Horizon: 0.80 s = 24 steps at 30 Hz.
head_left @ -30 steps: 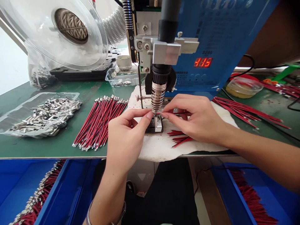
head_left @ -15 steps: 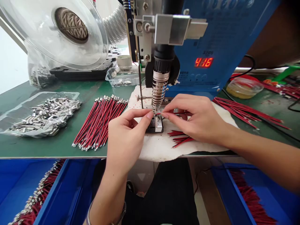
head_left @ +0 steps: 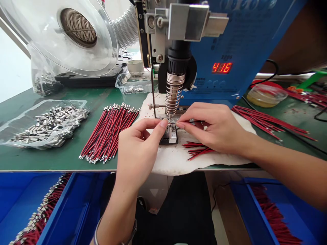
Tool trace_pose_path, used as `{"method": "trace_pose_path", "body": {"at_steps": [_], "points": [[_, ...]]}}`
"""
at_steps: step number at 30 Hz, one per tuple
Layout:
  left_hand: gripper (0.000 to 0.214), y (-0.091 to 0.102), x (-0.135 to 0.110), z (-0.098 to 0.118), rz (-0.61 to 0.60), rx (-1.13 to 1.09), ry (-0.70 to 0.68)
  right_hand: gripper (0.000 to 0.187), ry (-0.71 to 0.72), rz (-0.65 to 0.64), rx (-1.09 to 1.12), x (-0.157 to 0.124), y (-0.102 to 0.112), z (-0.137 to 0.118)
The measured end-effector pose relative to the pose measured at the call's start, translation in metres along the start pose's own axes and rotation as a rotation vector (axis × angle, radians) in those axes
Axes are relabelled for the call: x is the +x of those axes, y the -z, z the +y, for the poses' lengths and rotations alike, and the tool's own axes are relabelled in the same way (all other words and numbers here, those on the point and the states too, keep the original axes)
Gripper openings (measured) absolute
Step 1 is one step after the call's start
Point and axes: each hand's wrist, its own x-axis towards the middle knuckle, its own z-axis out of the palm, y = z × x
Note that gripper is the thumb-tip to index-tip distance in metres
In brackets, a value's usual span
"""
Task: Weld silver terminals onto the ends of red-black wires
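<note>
My left hand [head_left: 139, 146] is closed in a pinch beside the tip of the soldering machine; whatever its fingertips hold is too small and hidden to name. From the other side, my right hand [head_left: 214, 127] pinches a thin wire [head_left: 196, 121], its dark length showing between the fingers. Both sets of fingertips nearly meet under the spring-wrapped soldering iron [head_left: 175, 93], just above a small metal fixture [head_left: 172, 134]. Several short red and black wires [head_left: 198, 149] lie on the cream cloth [head_left: 168, 161] below my right hand.
Left of my hands lie a bundle of red-black wires [head_left: 108, 132] and a bag of metal sleeves [head_left: 51, 126]. More wires [head_left: 265, 119] rest at right, near a round plastic tub [head_left: 267, 95]. The blue machine body [head_left: 245, 44] stands behind. Blue bins [head_left: 84, 200] sit below the table edge.
The soldering head and its clamp block have risen slightly. Both hands stay almost where they were, and the red wire between the fingertips shows less now.
</note>
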Motion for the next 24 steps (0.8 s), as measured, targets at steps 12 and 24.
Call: {"method": "trace_pose_path", "body": {"at_steps": [12,24], "points": [[0.014,-0.001,0.0002,-0.0005,0.016,0.061,0.012,0.017,0.059,-0.023,0.047,-0.0013,-0.0008,0.0044],[0.019,-0.0007,-0.001,-0.0023,0.016,0.008,0.008,0.018,0.052,-0.029,0.033,-0.0014,-0.0008,0.0045]]}}
